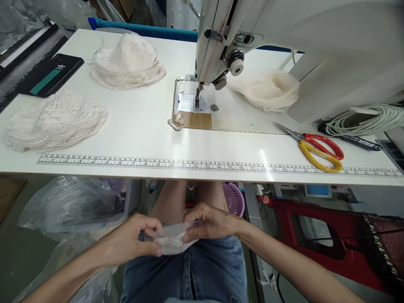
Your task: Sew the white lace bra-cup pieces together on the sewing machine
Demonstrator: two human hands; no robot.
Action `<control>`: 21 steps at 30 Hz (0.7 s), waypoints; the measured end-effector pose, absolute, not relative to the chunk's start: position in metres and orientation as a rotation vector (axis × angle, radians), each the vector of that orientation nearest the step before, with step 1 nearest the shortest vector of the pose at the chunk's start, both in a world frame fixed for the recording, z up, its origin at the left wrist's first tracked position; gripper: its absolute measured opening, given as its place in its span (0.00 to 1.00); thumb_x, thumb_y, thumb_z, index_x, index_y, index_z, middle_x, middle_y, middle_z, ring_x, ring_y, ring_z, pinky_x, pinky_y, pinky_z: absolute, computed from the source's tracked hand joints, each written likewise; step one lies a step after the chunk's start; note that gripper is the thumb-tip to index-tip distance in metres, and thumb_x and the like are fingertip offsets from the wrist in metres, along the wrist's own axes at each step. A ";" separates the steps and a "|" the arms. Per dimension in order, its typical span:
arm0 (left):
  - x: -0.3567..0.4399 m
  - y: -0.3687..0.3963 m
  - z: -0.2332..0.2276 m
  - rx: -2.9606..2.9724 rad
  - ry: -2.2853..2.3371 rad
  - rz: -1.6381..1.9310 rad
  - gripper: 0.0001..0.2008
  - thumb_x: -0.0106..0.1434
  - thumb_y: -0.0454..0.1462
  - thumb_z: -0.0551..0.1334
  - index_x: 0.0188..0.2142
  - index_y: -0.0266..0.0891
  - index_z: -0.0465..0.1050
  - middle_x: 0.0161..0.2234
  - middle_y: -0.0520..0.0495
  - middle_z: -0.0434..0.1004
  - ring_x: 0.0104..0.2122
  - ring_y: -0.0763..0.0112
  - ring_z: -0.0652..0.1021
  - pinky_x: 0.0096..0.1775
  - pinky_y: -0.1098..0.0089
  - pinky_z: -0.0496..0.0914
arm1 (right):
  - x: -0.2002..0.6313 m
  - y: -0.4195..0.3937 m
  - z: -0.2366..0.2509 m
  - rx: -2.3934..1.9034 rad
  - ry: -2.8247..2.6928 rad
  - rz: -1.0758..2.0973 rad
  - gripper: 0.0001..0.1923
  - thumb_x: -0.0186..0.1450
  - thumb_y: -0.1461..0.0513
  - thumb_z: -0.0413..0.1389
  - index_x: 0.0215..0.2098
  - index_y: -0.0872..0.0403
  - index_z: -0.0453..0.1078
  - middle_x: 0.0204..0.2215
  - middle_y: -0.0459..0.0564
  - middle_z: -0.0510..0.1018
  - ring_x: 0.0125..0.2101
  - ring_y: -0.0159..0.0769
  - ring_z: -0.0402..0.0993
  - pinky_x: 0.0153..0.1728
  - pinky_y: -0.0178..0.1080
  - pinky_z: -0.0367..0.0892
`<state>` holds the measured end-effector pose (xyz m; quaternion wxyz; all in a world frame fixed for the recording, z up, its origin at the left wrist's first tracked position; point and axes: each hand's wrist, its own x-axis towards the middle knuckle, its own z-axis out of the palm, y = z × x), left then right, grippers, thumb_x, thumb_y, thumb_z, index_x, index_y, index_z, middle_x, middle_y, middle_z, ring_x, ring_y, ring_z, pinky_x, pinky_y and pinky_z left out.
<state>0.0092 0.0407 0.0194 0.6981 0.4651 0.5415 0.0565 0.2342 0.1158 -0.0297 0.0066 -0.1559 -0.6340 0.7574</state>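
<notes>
Above my lap, my left hand (134,237) and my right hand (206,223) pinch opposite ends of a small piece of thin white fabric (173,240). A narrow strip of white lace runs across its middle. My thumbs lie on the near face of the cloth, while the other fingertips are partly hidden behind it. The fabric hangs in front of the table's front edge, apart from the sewing machine (197,99), whose needle and presser foot show no cloth beneath them.
On the white table (135,130) lie a lace stack (57,122), a white fabric pile (128,63), and cream pieces (268,90) behind the needle. Red-and-yellow scissors (315,151), a cutter (360,142) and coiled cord (369,120) are at right. Plastic bags (75,206) and a purple basket (234,200) sit below.
</notes>
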 end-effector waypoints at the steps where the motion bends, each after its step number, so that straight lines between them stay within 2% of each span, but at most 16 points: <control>1: 0.008 0.039 0.020 1.034 1.221 0.114 0.06 0.55 0.39 0.64 0.29 0.37 0.74 0.27 0.54 0.75 0.29 0.72 0.72 0.32 0.77 0.60 | 0.236 0.116 -0.031 -0.490 -1.976 2.385 0.14 0.59 0.55 0.59 0.30 0.60 0.72 0.23 0.43 0.69 0.24 0.27 0.64 0.26 0.28 0.59; 8: 0.008 0.036 0.024 1.107 1.231 0.121 0.04 0.57 0.37 0.61 0.32 0.41 0.75 0.32 0.55 0.76 0.35 0.70 0.74 0.38 0.77 0.61 | 0.243 0.115 -0.027 -0.563 -1.901 2.451 0.17 0.58 0.53 0.59 0.30 0.61 0.73 0.24 0.45 0.72 0.27 0.30 0.69 0.29 0.30 0.63; 12: 0.010 0.036 0.024 1.116 1.227 0.163 0.07 0.54 0.35 0.63 0.34 0.42 0.75 0.30 0.56 0.72 0.32 0.71 0.71 0.34 0.77 0.60 | 0.242 0.114 -0.025 -0.575 -1.815 2.475 0.16 0.57 0.54 0.60 0.31 0.60 0.74 0.26 0.46 0.74 0.27 0.30 0.69 0.30 0.30 0.64; 15: 0.013 0.036 0.021 0.970 1.179 0.203 0.11 0.52 0.38 0.66 0.37 0.40 0.74 0.30 0.55 0.71 0.31 0.71 0.70 0.32 0.77 0.60 | 0.242 0.114 -0.022 -0.557 -1.814 2.459 0.16 0.57 0.53 0.60 0.31 0.60 0.74 0.26 0.47 0.74 0.28 0.31 0.70 0.31 0.31 0.65; 18: 0.018 0.036 0.018 0.914 1.207 0.241 0.10 0.53 0.42 0.65 0.31 0.37 0.74 0.29 0.53 0.69 0.30 0.71 0.68 0.31 0.75 0.59 | 0.243 0.114 -0.020 -0.567 -1.805 2.456 0.17 0.56 0.52 0.60 0.31 0.60 0.74 0.27 0.48 0.75 0.29 0.32 0.70 0.32 0.32 0.65; 21: 0.023 0.037 0.018 0.981 1.219 0.299 0.11 0.55 0.42 0.63 0.24 0.36 0.71 0.28 0.52 0.67 0.30 0.70 0.68 0.33 0.74 0.59 | 0.247 0.115 -0.019 -0.594 -1.790 2.454 0.16 0.56 0.53 0.61 0.29 0.61 0.74 0.27 0.47 0.74 0.28 0.30 0.70 0.30 0.31 0.64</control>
